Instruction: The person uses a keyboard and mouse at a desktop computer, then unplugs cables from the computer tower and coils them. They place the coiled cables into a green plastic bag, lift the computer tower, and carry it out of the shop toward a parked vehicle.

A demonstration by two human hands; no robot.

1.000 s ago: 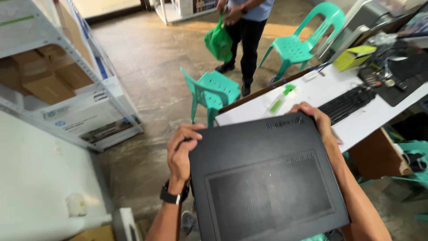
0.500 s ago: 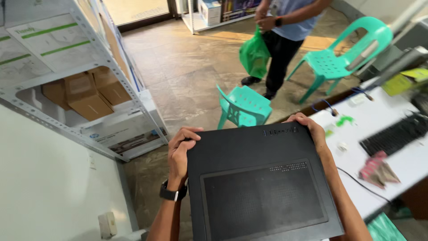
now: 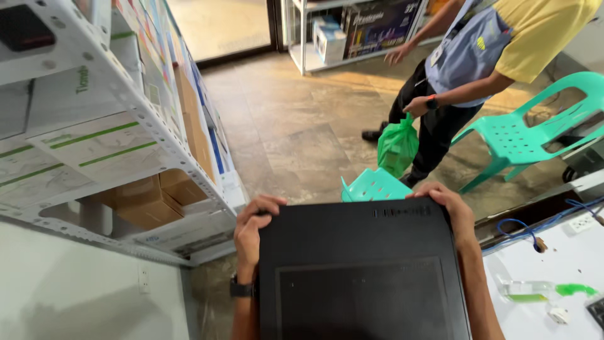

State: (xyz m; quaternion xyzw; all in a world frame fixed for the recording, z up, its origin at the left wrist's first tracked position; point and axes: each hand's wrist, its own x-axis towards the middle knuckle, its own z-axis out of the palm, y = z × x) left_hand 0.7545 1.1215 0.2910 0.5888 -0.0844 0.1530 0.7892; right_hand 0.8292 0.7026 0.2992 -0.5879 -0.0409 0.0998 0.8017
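Note:
I carry a large black computer case (image 3: 362, 271) flat in front of me, low in the head view. My left hand (image 3: 255, 226) grips its far left corner, a black watch on that wrist. My right hand (image 3: 450, 208) grips its far right corner. Both arms run under or along the case's sides.
White metal shelving (image 3: 126, 126) with cardboard boxes (image 3: 141, 201) stands to the left. A small green chair (image 3: 374, 187) sits just beyond the case, a bigger green chair (image 3: 535, 135) at right. Another person (image 3: 465, 69) holding a green bag (image 3: 397, 146) stands ahead. A white table (image 3: 553, 277) with a clear green-capped bottle (image 3: 535, 291) lies at right.
The view has swung left and up: the table and keyboard slid out to the right, the shelving and the person came closer. Both hands keep the same grip on the case.

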